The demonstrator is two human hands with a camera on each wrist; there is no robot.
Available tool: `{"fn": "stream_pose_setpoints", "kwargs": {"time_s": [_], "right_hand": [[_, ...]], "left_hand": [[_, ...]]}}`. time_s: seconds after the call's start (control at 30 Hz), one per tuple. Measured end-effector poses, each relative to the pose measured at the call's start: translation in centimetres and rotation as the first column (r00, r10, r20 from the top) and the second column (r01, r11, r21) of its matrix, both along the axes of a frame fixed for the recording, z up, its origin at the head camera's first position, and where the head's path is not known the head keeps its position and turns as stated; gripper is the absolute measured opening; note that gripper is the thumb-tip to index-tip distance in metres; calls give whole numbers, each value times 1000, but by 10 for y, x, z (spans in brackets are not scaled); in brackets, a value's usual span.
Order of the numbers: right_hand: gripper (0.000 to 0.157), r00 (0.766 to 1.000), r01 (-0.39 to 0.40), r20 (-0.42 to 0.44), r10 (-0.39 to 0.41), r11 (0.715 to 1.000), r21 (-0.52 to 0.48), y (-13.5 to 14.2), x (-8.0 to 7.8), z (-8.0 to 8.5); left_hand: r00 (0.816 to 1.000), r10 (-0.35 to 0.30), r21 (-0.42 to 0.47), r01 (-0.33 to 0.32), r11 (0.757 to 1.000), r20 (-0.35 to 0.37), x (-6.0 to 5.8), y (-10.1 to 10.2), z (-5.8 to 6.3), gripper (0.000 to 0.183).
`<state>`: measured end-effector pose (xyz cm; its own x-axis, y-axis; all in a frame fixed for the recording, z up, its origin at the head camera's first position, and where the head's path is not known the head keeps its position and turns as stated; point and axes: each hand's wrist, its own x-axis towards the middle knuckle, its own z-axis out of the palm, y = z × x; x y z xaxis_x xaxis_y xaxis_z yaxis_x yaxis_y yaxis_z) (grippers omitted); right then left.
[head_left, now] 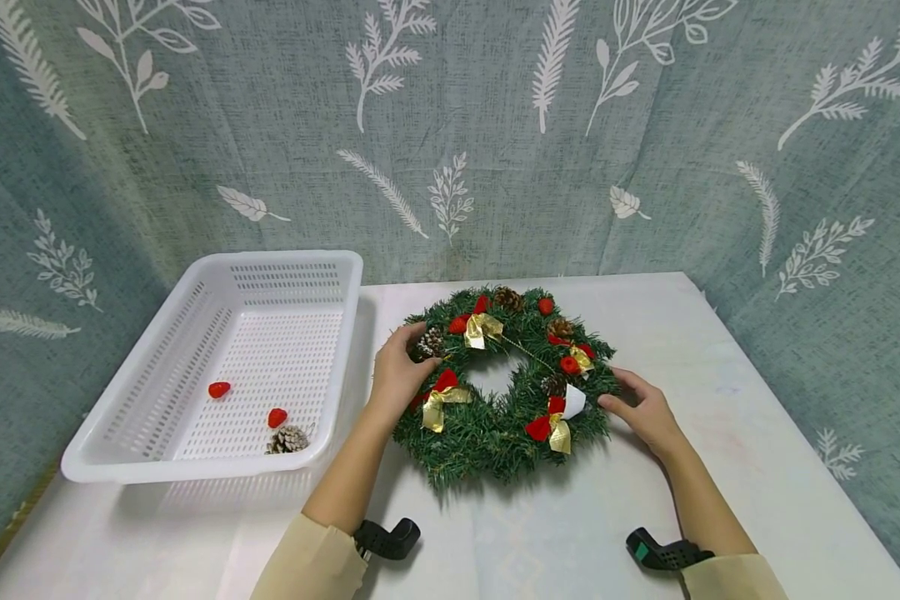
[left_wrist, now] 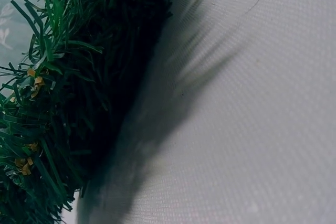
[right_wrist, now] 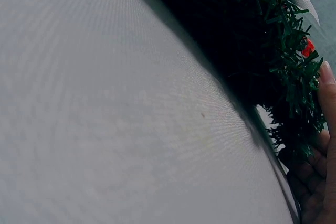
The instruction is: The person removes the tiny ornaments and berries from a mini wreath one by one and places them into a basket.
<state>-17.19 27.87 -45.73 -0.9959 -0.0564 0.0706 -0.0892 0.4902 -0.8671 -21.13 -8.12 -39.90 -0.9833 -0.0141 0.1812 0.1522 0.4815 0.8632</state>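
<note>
A green wreath (head_left: 487,433) lies over the white cloth in the middle of the head view. Gold-and-red bows, red berries and pine cones decorate it. My left hand (head_left: 397,371) grips its left edge, thumb near a frosted pine cone (head_left: 430,342). On the opposite side, my right hand (head_left: 645,412) holds the right edge, thumb on top; its lower fingers are partly hidden. Close up, the right wrist view shows fingers (right_wrist: 328,103) against the needles. Only wreath needles (left_wrist: 68,77) and cloth appear in the left wrist view, not the hand.
A white perforated plastic basket (head_left: 195,472) stands left of the wreath. Inside are two red berries (head_left: 219,389) and a frosted pine cone (head_left: 288,439). Behind the table hangs a grey-green curtain (head_left: 495,208) with white leaf prints.
</note>
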Motion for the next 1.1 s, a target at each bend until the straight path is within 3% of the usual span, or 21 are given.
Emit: {"fn": "stream_pose_setpoints", "kwargs": {"time_s": [0.8, 1.1], "right_hand": [[58, 1000, 4, -7, -4, 1000, 14, 2, -1, 4], [60, 999, -20, 44, 20, 1000, -13, 1, -1, 6]], "left_hand": [[999, 16, 55, -14, 998, -35, 0, 2, -1, 51], [999, 34, 100, -30, 995, -36, -1, 0, 1, 49]]}}
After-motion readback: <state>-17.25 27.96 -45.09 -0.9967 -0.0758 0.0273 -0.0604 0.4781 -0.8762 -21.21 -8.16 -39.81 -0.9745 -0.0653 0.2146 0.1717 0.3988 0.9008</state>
